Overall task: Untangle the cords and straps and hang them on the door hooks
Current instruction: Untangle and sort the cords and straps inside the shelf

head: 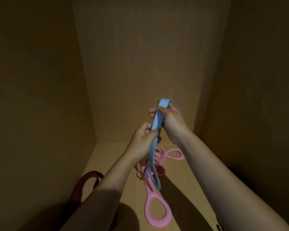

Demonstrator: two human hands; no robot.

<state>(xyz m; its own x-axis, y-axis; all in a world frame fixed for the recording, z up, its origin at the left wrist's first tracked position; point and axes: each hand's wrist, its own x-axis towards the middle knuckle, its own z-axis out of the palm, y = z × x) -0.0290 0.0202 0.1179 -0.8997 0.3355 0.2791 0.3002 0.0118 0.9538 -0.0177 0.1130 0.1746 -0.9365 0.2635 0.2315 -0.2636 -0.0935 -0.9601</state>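
Close head-worn view, angled downward

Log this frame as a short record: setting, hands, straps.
setting: dim wooden cabinet interior, wooden floor
left hand: grips the flat light-blue rubber strap at mid-length
right hand: grips the same strap higher, below its folded top
strap ends: looped, hanging over the pink rubber strap
pink rubber strap: loop-ended, bunched on the floor
dark red strap: at the floor's left edge, partly behind the left arm
door hooks: none in view
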